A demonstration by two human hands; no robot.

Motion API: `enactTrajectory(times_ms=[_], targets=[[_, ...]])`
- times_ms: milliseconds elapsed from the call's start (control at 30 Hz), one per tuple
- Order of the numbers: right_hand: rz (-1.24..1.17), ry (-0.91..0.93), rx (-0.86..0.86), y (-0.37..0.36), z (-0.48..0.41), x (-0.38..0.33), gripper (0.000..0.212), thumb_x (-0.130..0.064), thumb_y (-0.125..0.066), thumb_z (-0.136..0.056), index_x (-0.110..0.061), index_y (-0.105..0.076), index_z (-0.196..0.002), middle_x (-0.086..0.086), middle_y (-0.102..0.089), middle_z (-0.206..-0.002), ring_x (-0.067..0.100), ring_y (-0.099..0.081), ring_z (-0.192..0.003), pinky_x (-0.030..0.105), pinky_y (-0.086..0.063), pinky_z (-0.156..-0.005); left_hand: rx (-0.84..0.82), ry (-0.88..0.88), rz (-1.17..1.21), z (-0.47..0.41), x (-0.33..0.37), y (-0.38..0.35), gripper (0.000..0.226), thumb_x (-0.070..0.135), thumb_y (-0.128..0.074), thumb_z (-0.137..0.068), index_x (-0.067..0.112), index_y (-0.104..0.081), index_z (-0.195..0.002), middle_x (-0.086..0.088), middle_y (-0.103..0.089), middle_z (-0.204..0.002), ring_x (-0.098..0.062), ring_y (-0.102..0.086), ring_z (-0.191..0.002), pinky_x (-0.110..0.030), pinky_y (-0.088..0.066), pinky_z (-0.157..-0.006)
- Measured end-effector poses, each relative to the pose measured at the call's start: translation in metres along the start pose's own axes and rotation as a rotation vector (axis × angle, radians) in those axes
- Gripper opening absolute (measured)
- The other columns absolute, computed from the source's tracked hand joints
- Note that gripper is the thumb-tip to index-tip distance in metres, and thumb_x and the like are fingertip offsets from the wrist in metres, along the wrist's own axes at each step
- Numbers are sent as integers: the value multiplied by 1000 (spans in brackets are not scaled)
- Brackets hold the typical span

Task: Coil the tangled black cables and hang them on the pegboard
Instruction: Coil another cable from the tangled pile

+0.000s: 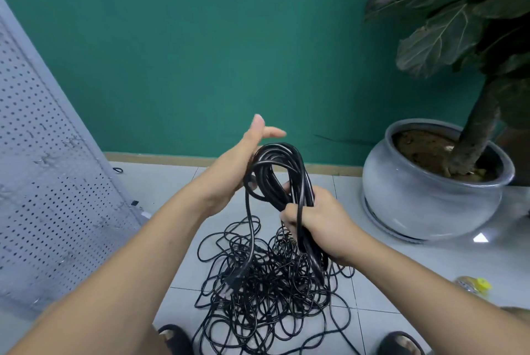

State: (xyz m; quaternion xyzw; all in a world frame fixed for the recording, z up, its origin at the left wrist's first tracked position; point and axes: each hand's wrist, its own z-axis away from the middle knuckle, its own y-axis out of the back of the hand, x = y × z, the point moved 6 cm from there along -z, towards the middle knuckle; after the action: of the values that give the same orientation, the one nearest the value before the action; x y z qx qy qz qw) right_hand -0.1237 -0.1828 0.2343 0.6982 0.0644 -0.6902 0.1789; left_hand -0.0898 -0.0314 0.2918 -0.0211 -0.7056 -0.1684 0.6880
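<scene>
Right hand is closed tight round the lower end of a coil of black cable, fingers curled over the bunched strands and thumb wrapped across them; left hand is spread open beside the top of the coil, fingers straight and pointing away, palm laid against the upper loop without closing on it; one loose strand drops from the coil between the two forearms and ends in a plug hanging over the heap below.

Underfoot is a pale tiled floor; two dark sandals show at its near edge, one at each side of the heap; a small yellow object lies toward the right edge, too blurred to name; a grey pegboard leans along the left edge; a round grey pot stands at the far right of the floor with a large-leaved plant in it; a wooden skirting runs along the far edge beneath a green wall.

Coil held in the air is a neat bundle of long oval loops, held together at its bottom end; tangled cables lie on the middle of the floor straight below the hands, a loose knotted heap of thin black loops spreading outward over several tiles.
</scene>
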Motion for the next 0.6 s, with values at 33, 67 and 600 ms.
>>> enactTrajectory(times_ms=[33,67,600], targets=[[-24,-8,-8,0,0,-1,17,-15,-64,-70,-9,-49,-72,10,-41,-66,24,-37,-62,43,-35,-61,-49,-48,-43,1,3,-1,61,88,-34,-95,48,-62,-133,-1,-58,-88,-18,-51,-73,-36,-41,-74],[-37,-18,-10,1,0,-2,18,-14,-64,-70,-9,-47,-69,12,-40,-66,24,-37,-62,43,-34,-60,-103,-93,-86,1,4,-1,59,84,-44,-92,51,-57,-139,1,-64,-99,-21,-58,-86,-38,-44,-83],[1,26,39,-2,3,-10,52,-87,-64,-83,-36,-73,-90,-5,-73,-71,11,-64,-63,30,-49,-66,137,-38,144,-11,1,-6,19,16,-87,-86,6,-75,-96,5,-69,-72,-6,-57,-56,-15,-46,-57]])
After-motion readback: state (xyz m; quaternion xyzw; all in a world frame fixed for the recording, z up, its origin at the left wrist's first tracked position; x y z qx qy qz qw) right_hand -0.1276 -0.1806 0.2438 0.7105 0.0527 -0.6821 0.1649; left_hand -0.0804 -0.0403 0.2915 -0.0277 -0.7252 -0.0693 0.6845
